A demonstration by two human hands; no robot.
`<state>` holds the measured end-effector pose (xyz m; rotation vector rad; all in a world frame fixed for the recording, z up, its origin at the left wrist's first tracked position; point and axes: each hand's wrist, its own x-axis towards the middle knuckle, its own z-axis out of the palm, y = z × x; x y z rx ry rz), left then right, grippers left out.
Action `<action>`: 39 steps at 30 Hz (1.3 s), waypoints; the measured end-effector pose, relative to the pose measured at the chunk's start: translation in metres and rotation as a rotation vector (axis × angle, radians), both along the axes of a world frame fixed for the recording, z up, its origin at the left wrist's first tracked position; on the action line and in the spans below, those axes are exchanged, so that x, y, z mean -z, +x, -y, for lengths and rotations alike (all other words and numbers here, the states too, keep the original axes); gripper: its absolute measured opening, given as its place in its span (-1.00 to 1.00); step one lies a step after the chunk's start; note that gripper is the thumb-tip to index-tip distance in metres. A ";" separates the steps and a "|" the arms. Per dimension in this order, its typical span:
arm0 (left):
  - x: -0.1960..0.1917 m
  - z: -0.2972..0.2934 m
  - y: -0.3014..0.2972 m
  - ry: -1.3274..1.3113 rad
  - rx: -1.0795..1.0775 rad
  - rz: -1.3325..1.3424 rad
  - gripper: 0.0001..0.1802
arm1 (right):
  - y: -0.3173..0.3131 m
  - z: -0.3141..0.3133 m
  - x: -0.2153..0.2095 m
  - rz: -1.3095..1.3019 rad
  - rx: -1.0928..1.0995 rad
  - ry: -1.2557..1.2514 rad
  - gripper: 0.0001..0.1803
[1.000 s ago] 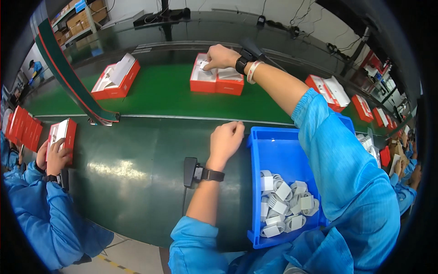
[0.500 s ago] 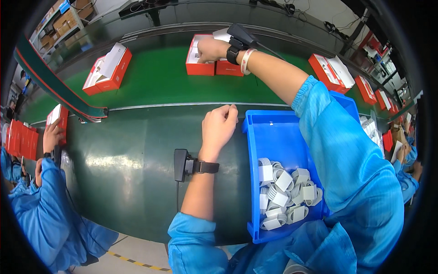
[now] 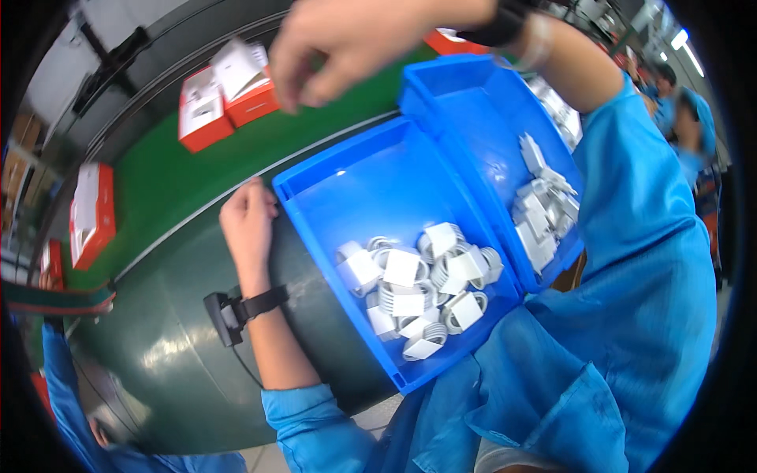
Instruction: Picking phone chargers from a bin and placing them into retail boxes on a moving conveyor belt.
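Note:
My right hand (image 3: 347, 47) hangs in the air over the green belt, slightly blurred. Its fingers point down and apart, and no object shows between them. Just left of it stand two open red boxes (image 3: 206, 134) with white inserts and lids. My left hand (image 3: 249, 225) rests closed at the edge of the dark green worktop, beside a blue bin (image 3: 359, 154); its curled fingers hide whatever may be inside. Coiled white cables (image 3: 408, 299) with white paper bands lie in the near part of that bin. A second blue bin (image 3: 465, 118) to the right holds small white pieces (image 3: 544, 209).
Another open red box (image 3: 93, 209) sits farther left on the green belt (image 3: 158, 177). A red-edged strip (image 3: 59, 299) juts in at the left, where a co-worker's blue sleeve (image 3: 67, 386) shows. More people are at the far right.
My right hand has come out of the open red box and moved back toward the bins. The view has turned right, showing more of the second bin. My left hand stays closed by the bin.

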<state>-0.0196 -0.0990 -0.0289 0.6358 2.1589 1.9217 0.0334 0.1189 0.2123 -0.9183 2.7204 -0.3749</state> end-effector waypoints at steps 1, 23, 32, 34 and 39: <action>0.002 0.009 0.002 -0.006 -0.025 0.014 -0.54 | 0.025 -0.015 0.005 0.067 -0.021 0.058 -0.62; 0.015 0.014 -0.004 0.037 0.009 0.005 -0.59 | 0.204 -0.177 0.108 0.206 0.552 -0.035 -0.72; 0.000 0.013 0.007 -0.019 -0.043 -0.008 -0.54 | 0.189 -0.136 0.124 -0.228 0.498 0.303 -0.74; 0.001 0.011 0.005 -0.009 -0.008 -0.023 -0.55 | 0.188 -0.138 0.111 0.043 0.638 0.168 -0.64; 0.003 0.012 0.004 -0.003 -0.009 -0.019 -0.56 | 0.172 -0.165 0.139 -0.131 0.804 0.055 -0.44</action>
